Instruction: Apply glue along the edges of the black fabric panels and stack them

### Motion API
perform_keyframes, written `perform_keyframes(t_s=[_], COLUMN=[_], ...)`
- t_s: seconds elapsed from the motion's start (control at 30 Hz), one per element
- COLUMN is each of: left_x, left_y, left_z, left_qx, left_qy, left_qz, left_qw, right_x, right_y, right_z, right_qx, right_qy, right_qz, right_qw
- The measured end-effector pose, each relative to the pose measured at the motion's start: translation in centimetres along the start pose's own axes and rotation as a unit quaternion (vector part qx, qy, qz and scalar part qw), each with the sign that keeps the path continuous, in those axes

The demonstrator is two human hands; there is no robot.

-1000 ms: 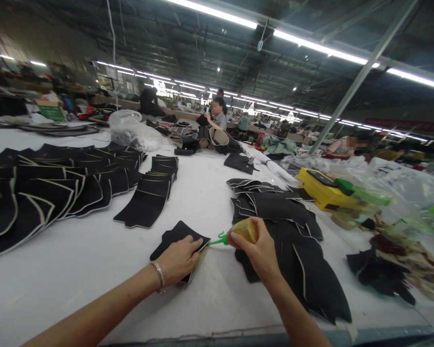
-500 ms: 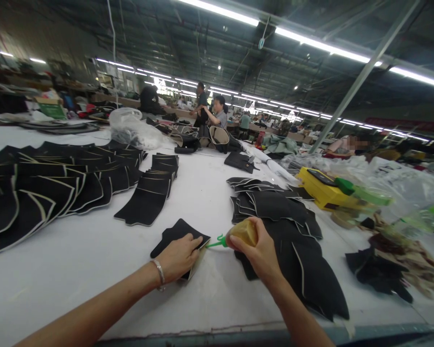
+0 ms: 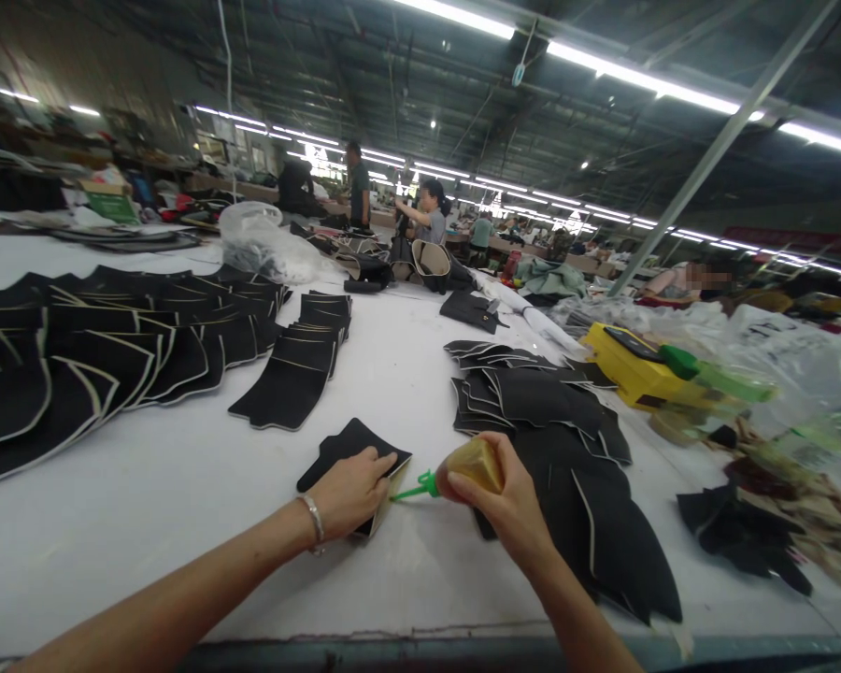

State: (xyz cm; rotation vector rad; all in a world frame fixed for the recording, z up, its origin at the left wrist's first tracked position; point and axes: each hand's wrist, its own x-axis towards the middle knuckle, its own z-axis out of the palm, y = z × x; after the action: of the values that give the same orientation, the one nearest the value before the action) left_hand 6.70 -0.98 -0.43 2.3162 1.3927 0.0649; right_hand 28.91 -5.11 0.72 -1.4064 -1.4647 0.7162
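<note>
My left hand (image 3: 350, 494) lies on a black sheet piece (image 3: 350, 447) with a pale edge, its fingers stretched out and pressing it against the table; the thumb is hidden. Beige material shows along the piece's right side, below my fingertips. My right hand (image 3: 515, 495) is closed around a squeeze bottle (image 3: 471, 465) of yellowish-brown liquid, tilted nearly level. Its thin green nozzle (image 3: 413, 490) points left, with the tip at the beige edge; whether it touches cannot be made out.
Overlapping black pieces (image 3: 561, 402) lie right of my hands, with more rows (image 3: 287, 374) at left. A yellow box (image 3: 627, 369), clear plastic bags (image 3: 777, 346) and scraps (image 3: 743, 533) sit farther right. Across the white table (image 3: 392, 374), a person (image 3: 427, 220) handles black items.
The bottle's nozzle tip has moved down and toward me along the beige edge. My left hand keeps its place on the piece. In the background, a standing person has turned.
</note>
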Motion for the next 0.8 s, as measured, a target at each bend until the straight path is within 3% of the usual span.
perform_keyframes(t_s=[0.07,0.23,0.4,0.57,0.73,0.8], left_x=[0.1,0.1,0.0,-0.2,-0.2,-0.2], left_y=[0.0,-0.1,-0.1,0.0,0.0,0.0], left_z=[0.1,0.2,0.1,0.0,0.2,0.2], left_qx=[0.001,-0.004,-0.01,-0.002,0.003,0.006], left_qy=[-0.004,-0.008,-0.006,-0.008,-0.007,-0.007], left_qz=[0.001,0.001,0.001,-0.003,-0.005,-0.004], left_qw=[1.0,1.0,1.0,1.0,1.0,1.0], right_x=[-0.1,0.0,-1.0,-1.3,-1.6,-1.5], right_y=[0.3,0.4,-0.2,-0.1,-0.1,-0.1], right_z=[0.0,0.2,0.4,0.5,0.5,0.4], right_qx=[0.027,-0.002,0.062,0.034,0.09,0.083], right_qy=[-0.017,0.034,-0.045,-0.006,-0.071,-0.059], right_qz=[0.016,0.011,0.019,0.018,0.027,0.025], right_qw=[0.999,0.999,0.997,0.999,0.993,0.994])
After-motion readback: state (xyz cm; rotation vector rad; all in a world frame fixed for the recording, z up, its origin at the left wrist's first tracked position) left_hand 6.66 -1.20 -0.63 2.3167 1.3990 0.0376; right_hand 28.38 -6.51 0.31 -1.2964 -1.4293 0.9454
